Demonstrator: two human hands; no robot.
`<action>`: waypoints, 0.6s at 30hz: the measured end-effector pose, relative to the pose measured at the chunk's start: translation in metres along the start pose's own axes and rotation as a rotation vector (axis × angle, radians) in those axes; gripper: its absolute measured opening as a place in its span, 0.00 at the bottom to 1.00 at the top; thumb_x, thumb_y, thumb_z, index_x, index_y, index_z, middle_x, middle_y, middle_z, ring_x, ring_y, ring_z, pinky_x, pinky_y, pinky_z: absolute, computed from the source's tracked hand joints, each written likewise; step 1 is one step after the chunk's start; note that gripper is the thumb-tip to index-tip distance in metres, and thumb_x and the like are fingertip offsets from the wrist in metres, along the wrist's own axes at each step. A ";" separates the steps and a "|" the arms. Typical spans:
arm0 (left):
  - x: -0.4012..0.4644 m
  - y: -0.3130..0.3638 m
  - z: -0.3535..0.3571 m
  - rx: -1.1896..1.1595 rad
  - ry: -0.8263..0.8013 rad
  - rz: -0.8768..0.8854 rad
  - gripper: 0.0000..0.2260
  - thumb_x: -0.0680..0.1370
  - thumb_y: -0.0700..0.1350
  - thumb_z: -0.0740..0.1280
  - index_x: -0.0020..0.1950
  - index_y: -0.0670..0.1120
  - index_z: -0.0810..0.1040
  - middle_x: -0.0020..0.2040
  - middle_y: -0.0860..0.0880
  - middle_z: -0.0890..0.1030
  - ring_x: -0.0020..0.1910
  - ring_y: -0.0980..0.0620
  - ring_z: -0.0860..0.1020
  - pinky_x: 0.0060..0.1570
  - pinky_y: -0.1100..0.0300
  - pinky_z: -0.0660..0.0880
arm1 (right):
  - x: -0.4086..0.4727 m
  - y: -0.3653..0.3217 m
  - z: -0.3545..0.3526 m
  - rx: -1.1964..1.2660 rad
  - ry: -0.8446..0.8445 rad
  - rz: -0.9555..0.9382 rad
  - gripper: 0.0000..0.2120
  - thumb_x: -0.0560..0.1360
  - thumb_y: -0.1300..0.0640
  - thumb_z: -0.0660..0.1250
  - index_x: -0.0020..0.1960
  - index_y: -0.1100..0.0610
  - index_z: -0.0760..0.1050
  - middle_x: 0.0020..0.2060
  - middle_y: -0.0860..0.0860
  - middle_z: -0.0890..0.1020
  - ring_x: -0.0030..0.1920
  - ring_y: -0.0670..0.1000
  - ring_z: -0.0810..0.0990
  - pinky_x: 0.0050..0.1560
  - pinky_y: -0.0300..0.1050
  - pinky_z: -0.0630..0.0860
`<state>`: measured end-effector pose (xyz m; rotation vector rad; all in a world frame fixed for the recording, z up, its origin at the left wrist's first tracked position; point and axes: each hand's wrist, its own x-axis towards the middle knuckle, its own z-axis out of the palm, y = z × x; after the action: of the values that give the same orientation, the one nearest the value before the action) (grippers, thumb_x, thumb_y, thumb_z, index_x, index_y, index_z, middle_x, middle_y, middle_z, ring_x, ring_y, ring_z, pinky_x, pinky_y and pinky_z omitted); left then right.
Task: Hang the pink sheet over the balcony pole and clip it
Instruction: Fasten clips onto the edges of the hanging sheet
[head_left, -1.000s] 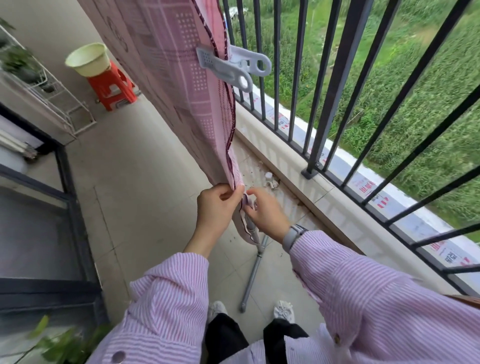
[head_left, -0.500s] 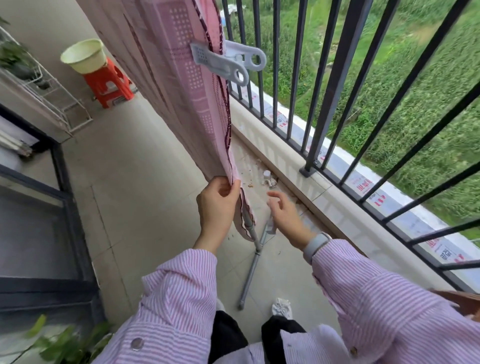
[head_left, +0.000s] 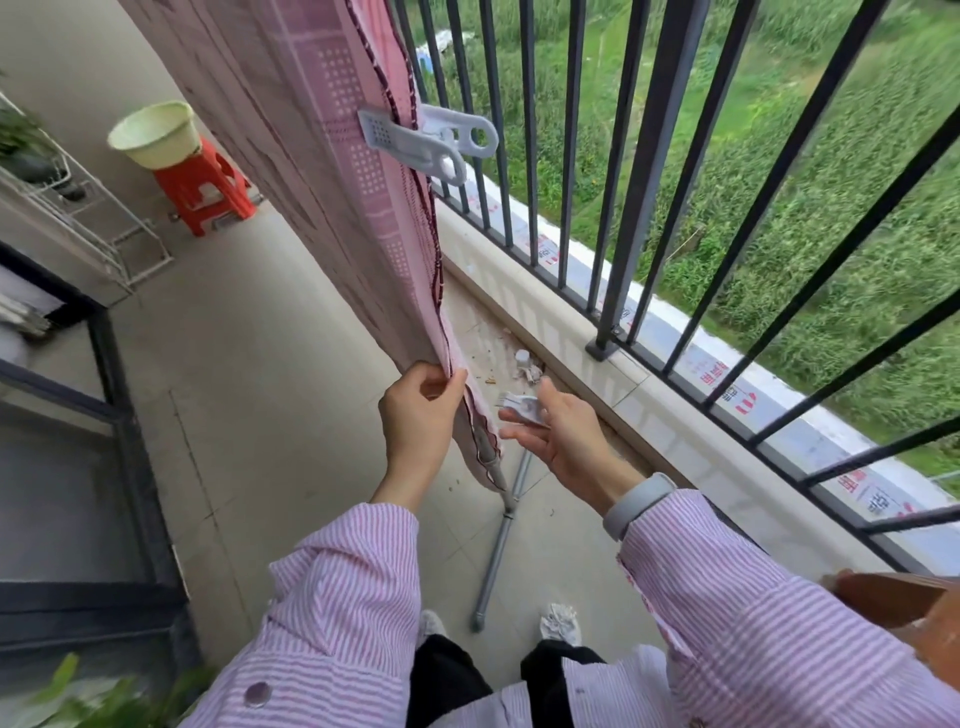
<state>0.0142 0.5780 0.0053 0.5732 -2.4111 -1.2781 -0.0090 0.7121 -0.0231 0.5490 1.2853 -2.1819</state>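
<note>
The pink sheet (head_left: 332, 171) hangs in folded layers from above, running down the middle of the view. A large pale clip (head_left: 426, 140) is clamped on its right edge higher up. My left hand (head_left: 421, 415) pinches the sheet's lower edge between thumb and fingers. To the right of it, my right hand (head_left: 561, 431) holds a second pale clip (head_left: 522, 408) just clear of the fabric. The pole that carries the sheet is out of sight above; a grey metal rod (head_left: 498, 540) shows below the sheet's bottom corner.
Dark balcony railing (head_left: 644, 171) runs along the right above a pale ledge, with green field beyond. A red stool (head_left: 205, 187) with a yellow-green basin (head_left: 153, 132) stands at the far end beside a white wire rack. A dark door frame is at left.
My right hand has let go of the sheet's edge and drawn back to the right, now with a clip in it. My left hand keeps its pinch on the sheet.
</note>
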 end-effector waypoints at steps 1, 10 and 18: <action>0.000 0.000 0.000 0.002 -0.003 0.002 0.09 0.72 0.42 0.70 0.33 0.45 0.73 0.29 0.57 0.74 0.30 0.61 0.73 0.31 0.77 0.65 | 0.001 0.000 0.002 -0.046 0.037 -0.016 0.13 0.81 0.56 0.52 0.47 0.65 0.69 0.37 0.61 0.79 0.22 0.48 0.76 0.22 0.33 0.74; 0.000 0.001 -0.003 -0.007 -0.007 0.001 0.09 0.72 0.41 0.70 0.33 0.44 0.73 0.28 0.57 0.74 0.30 0.61 0.73 0.31 0.76 0.66 | 0.000 0.003 -0.001 -0.208 0.023 -0.077 0.15 0.75 0.69 0.53 0.58 0.67 0.71 0.44 0.61 0.78 0.32 0.52 0.75 0.28 0.34 0.71; 0.004 0.002 -0.006 -0.025 -0.067 -0.073 0.08 0.71 0.44 0.70 0.33 0.45 0.76 0.29 0.55 0.77 0.31 0.59 0.74 0.30 0.75 0.66 | -0.008 0.013 -0.009 -0.389 -0.104 -0.168 0.08 0.74 0.65 0.63 0.44 0.60 0.81 0.50 0.69 0.78 0.51 0.62 0.79 0.64 0.62 0.67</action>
<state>0.0131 0.5730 0.0107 0.6256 -2.4449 -1.3763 0.0062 0.7168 -0.0313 0.1751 1.6928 -1.9815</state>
